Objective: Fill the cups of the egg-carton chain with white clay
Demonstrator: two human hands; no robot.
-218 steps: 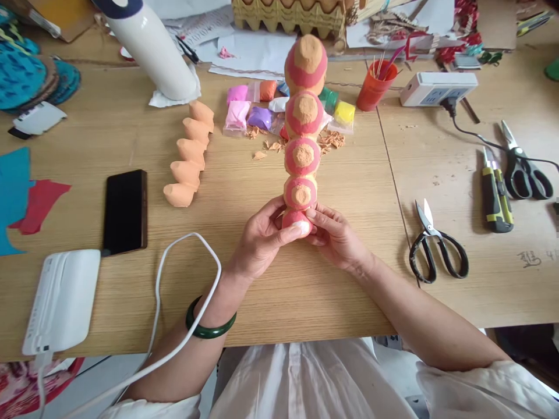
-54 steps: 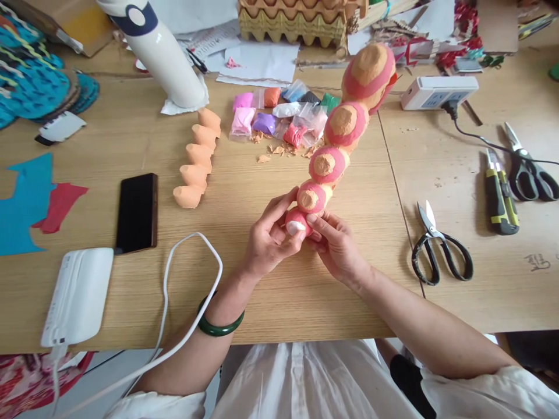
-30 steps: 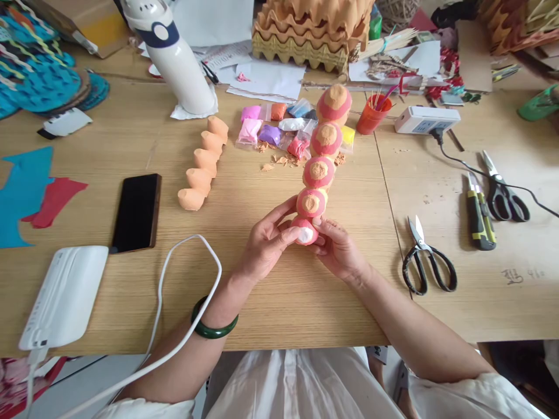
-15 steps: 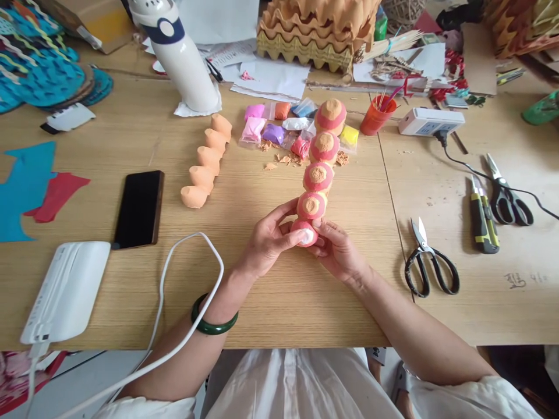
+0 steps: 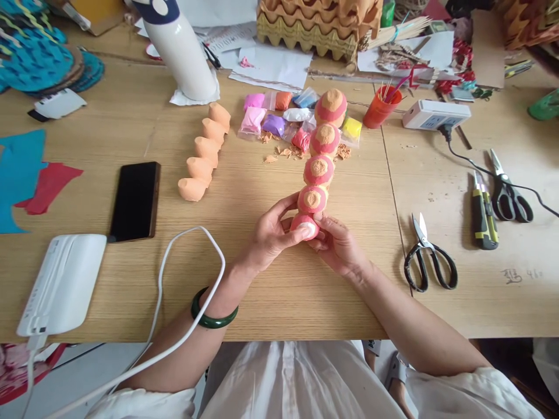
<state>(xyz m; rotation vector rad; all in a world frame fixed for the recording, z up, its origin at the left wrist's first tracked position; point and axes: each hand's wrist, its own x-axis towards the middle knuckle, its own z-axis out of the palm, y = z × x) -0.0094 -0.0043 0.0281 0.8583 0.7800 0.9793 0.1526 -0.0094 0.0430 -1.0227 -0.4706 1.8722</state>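
A row of orange egg-carton cones ringed with pink clay [image 5: 321, 152] stretches away from me on the wooden table [image 5: 279, 291]. My left hand [image 5: 271, 235] and my right hand [image 5: 336, 247] both pinch its nearest, smallest cone, which carries a white clay tip [image 5: 308, 228]. My left thumb presses on that white tip. A green bangle [image 5: 212, 311] sits on my left wrist. A second, plain orange row of cones [image 5: 203, 152] lies to the left.
Small bags of coloured clay [image 5: 279, 113] lie behind the cones. Black scissors [image 5: 425, 259], a yellow utility knife [image 5: 483, 212] and more scissors [image 5: 509, 192] lie to the right. A phone [image 5: 134, 201], a white power bank [image 5: 61, 288] with cable, a white bottle [image 5: 183, 49] and a power strip [image 5: 437, 113] stand around.
The cone row was swung to the right and raised, then came back to point straight away from me, lying lower. Both hands kept their grip on the near cone.
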